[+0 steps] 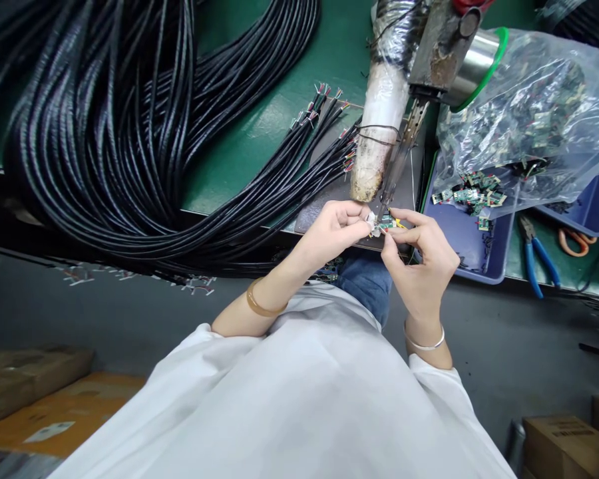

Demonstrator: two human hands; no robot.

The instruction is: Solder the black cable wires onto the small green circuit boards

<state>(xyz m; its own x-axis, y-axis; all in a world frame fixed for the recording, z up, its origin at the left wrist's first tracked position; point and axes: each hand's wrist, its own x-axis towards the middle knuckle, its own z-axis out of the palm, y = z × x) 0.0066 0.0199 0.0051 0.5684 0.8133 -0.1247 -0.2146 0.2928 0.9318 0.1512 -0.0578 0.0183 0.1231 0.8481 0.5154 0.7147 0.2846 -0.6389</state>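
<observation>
A small green circuit board [387,223] sits between my two hands, under the tip of a fixed soldering iron [402,156]. My left hand [340,226] is closed in a pinch at the board's left end, beside a whitish bit; what its fingertips hold is mostly hidden. From the right, my right hand [422,253] pinches the board with thumb and fingers, near a small red spot and a yellow bit. A white, stained tube [374,143] bound with wire ends just above my left fingertips.
Black cables [144,146] fill the left, stripped ends fanned by the tube. A solder spool [476,66] hangs behind the iron. At right are a blue tray [496,256] with several boards, a plastic bag [534,106], blue-handled pliers [536,259] and orange-handled scissors [574,243].
</observation>
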